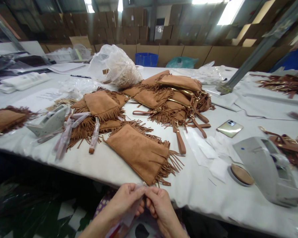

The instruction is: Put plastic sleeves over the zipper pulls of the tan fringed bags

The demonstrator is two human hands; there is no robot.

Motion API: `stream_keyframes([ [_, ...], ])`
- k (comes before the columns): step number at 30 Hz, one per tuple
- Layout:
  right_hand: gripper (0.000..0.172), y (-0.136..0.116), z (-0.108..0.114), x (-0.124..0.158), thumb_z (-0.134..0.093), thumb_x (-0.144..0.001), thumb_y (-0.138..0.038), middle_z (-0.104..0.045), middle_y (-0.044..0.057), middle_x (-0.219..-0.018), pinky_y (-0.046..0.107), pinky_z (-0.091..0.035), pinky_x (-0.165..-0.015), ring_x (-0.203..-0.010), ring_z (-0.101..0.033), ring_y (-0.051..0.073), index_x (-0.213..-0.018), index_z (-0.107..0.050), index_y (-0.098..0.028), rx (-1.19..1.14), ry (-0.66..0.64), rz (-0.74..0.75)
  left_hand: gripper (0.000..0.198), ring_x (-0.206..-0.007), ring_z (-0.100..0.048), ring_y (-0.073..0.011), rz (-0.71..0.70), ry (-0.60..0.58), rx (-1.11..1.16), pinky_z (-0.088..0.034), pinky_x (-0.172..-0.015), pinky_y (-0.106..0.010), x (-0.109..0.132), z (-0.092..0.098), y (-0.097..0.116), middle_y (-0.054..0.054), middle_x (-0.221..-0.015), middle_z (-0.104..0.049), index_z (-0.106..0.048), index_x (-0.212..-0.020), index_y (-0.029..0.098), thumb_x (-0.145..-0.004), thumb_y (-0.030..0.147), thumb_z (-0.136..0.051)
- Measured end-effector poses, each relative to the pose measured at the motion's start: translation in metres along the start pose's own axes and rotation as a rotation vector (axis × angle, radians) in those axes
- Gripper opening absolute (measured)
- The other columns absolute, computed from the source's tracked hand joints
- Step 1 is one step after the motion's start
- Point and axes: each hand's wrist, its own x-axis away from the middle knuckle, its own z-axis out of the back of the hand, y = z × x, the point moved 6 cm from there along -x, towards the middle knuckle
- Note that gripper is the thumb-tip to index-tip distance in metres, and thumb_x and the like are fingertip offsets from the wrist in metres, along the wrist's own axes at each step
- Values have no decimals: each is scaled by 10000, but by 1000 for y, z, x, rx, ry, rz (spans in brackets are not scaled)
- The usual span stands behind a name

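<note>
My left hand and my right hand meet below the table's front edge, fingertips pinched together on a thin clear film or small plastic piece. Just beyond them a tan suede fringed pouch lies flat near the edge of the white table. Behind it sits a heap of the same fringed pouches with brown straps, and another small heap to the left.
A grey tape dispenser stands at the right, another at the left. A phone lies on the table, beside white paper slips. A clear plastic bag sits behind. Cardboard boxes line the back wall.
</note>
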Motion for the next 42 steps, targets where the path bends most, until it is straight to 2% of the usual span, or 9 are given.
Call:
stream_keyframes([
  [6, 457, -2, 0, -1, -682, -679, -553, -458, -62, -358, 166, -118, -281, -248, -271, 7, -532, -570, -135, 12, -70, 18, 467, -307, -348, -39, 0, 124, 92, -184, -337, -178, -3, 8, 3, -8, -453, -562, -648, -597, 86, -591, 546, -726],
  [12, 438, -3, 0, -6, -678, -680, -497, -435, -59, -308, 171, -122, -265, -221, -267, 17, -455, -529, -152, 60, -71, 7, 505, -342, -438, -77, -48, 244, 55, -267, -367, -183, -2, 14, 3, -14, -417, -549, -613, -534, 104, -530, 597, -723],
  [21, 383, -2, -2, -5, -636, -664, -431, -384, -61, -266, 169, -127, -262, -211, -256, 25, -417, -514, -166, 103, 53, -26, 505, -285, -351, -66, -167, 292, 17, -235, -305, -171, -1, 9, -9, 47, -388, -500, -677, -836, 98, -680, 577, -667],
  [23, 366, -2, -2, -5, -627, -657, -417, -384, -58, -264, 167, -131, -260, -212, -260, 27, -413, -517, -166, 93, 64, -40, 437, -347, -434, -87, -244, 348, -52, -326, -350, -181, 3, 10, -5, 9, -470, -584, -704, -885, 106, -739, 513, -641],
  [25, 349, -2, -3, -5, -625, -642, -408, -388, -57, -269, 165, -132, -258, -214, -257, 26, -414, -522, -166, 63, 69, -56, 324, -549, -593, -138, -397, 387, -216, -470, -523, -212, 10, 10, 3, -50, -691, -698, -724, -918, 148, -818, 423, -583],
  [27, 338, -2, -2, -6, -631, -618, -406, -389, -56, -270, 164, -127, -254, -214, -249, 23, -408, -525, -163, 36, 69, -87, 271, -754, -643, -171, -578, 380, -437, -501, -699, -240, 19, 6, 10, -68, -866, -715, -719, -986, 195, -882, 331, -509],
  [32, 297, -4, -5, -3, -653, -587, -390, -503, -13, -339, 154, -159, -245, -229, -307, 26, -461, -585, -130, -11, 22, -158, 354, -651, -595, -149, -808, 355, -813, -471, -613, -223, 34, 3, 6, -53, -743, -626, -620, -1175, 189, -927, 199, -368],
  [36, 362, -7, -9, 1, -668, -662, -477, -613, 20, -461, 140, -222, -263, -279, -415, 44, -637, -649, -116, -23, -40, -126, 390, -652, -589, -164, -732, 344, -995, -450, -598, -232, 34, 3, 3, -58, -746, -590, -585, -1222, 197, -912, 165, -351],
  [42, 512, -3, -10, -2, -694, -650, -592, -430, -42, -279, 161, -145, -257, -213, -285, 23, -454, -551, -140, 111, -53, -69, 416, -649, -580, -189, -592, 308, -1006, -423, -585, -246, 37, -1, 14, -81, -777, -597, -577, -1249, 226, -914, 185, -334],
])
